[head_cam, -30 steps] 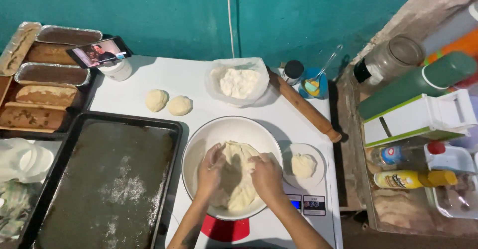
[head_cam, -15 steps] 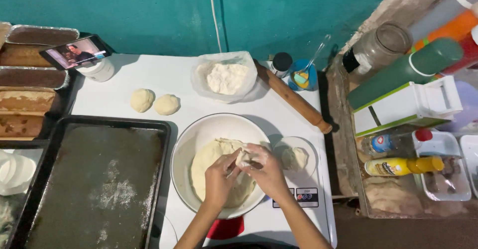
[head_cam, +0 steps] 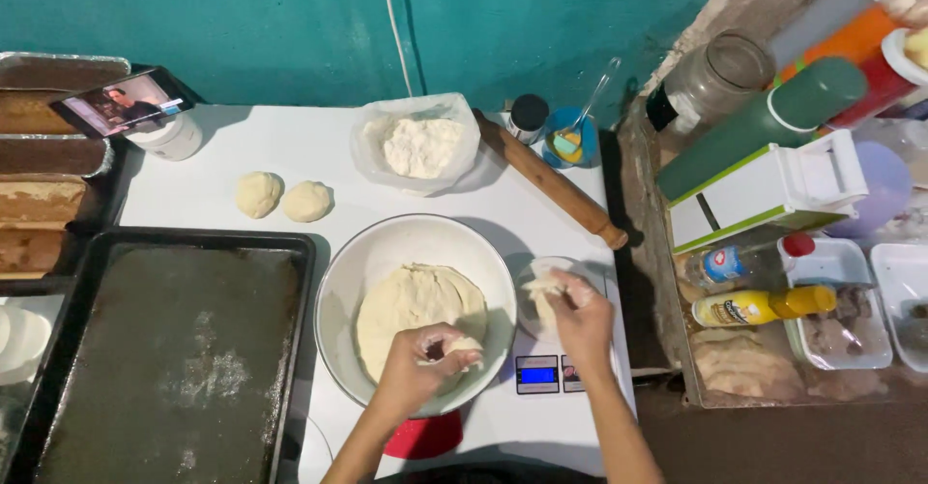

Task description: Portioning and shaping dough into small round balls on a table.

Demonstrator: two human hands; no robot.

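Pinching a dough piece [head_cam: 462,347], left hand [head_cam: 420,373] is closed; right hand [head_cam: 578,315], at 3 o'clock, grips dough [head_cam: 541,295] over scale [head_cam: 541,373]—sticky dough may be dropped.

My white table [head_cam: 290,146] carries a dark baking tray [head_cam: 164,349] at its left edge, two dough balls [head_cam: 285,197] behind it, a white bowl [head_cam: 348,281] mid-table, a scale [head_cam: 551,373] at the right edge, and a rolling pin [head_cam: 551,179] toward the back right corner.

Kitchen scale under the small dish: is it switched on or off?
On. The scale shows a lit blue display at its front edge, beside the right hand, which holds a piece of dough over it.
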